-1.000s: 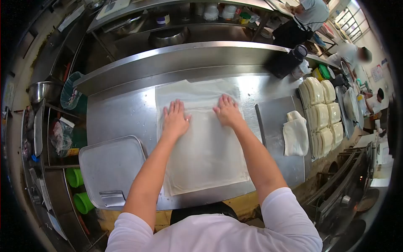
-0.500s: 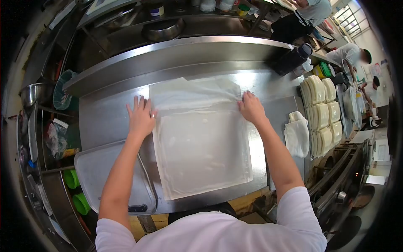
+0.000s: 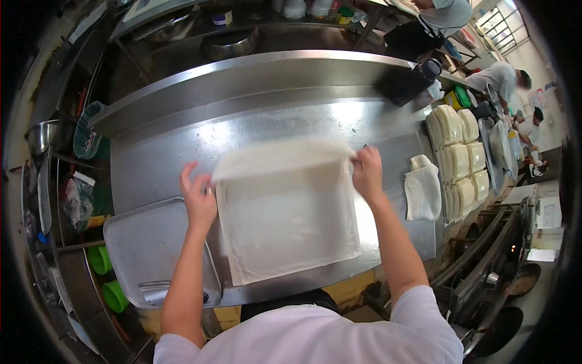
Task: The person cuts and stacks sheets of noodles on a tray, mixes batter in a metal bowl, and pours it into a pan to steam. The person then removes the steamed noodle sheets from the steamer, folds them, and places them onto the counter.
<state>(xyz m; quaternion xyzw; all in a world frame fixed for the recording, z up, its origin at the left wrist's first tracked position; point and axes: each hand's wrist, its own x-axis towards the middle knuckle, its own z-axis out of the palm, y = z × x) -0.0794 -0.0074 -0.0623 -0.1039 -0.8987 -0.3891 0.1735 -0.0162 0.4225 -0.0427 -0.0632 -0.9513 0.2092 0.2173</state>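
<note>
A thin, pale, translucent sheet [image 3: 291, 227] lies on the steel table in front of me. Its far part is lifted as a blurred flap [image 3: 285, 159], bent over toward the near part. At the flap's left corner is my left hand [image 3: 199, 197], thumb and finger closed on the edge, the other fingers raised. My right hand [image 3: 367, 174] grips the right corner of the same flap, its fingers curled in. Whether the sheet is cloth, film or something else I cannot make out.
A shallow tray [image 3: 148, 242] sits at the near left, under my left forearm. To the right lie a folded white cloth [image 3: 422, 193] and stacks of pale packets [image 3: 458, 161]. A dark bottle [image 3: 415, 84] stands at the back right; a co-worker [image 3: 445, 18] is beyond.
The sheet's far part has come up off the table and toward me, exposing steel behind it. Both hands have moved nearer and closed on its corners.
</note>
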